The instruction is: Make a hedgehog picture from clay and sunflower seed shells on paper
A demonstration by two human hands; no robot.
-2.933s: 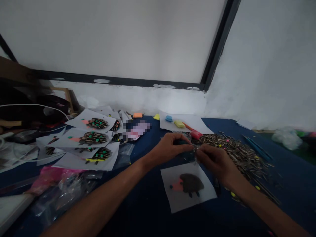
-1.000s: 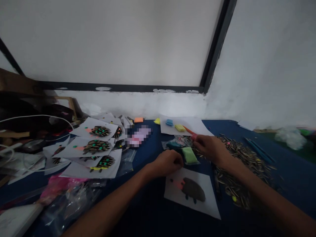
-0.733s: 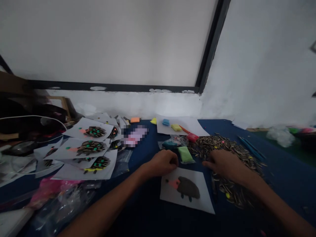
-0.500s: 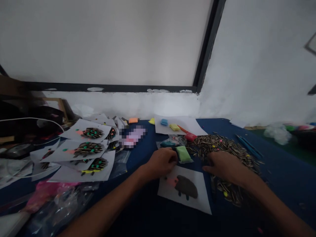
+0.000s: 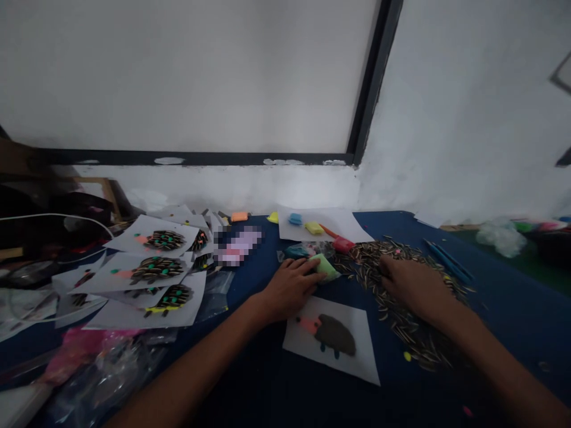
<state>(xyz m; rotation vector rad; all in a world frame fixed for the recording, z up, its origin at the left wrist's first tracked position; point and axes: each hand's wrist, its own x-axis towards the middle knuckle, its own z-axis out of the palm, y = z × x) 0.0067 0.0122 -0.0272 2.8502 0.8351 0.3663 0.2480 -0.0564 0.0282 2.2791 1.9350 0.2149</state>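
My left hand (image 5: 292,286) reaches over a light green clay packet (image 5: 328,267), its fingers bent onto the packet's left side. Just behind those fingers lies a clear bag with dark teal clay (image 5: 297,251). Below the hand rests a white paper card (image 5: 364,362) bearing a hedgehog shape (image 5: 335,334) with a dark body, pink snout and small dark feet. My right hand (image 5: 413,288) is at the pile of striped sunflower seeds (image 5: 372,261), fingers curled inward. Whatever its fingertips hold, if anything, is hidden.
Finished-looking hedgehog cards (image 5: 158,270) with seed spines overlap at left, above crumpled plastic bags (image 5: 111,368). Behind, a white sheet (image 5: 348,223) carries blue (image 5: 295,219) and yellow (image 5: 314,228) clay packets. Blue tweezers-like tools (image 5: 448,261) lie right of the seeds.
My left hand has moved onto the green packet, which has shifted slightly back and left. My right hand has moved up and right, farther over the seeds.
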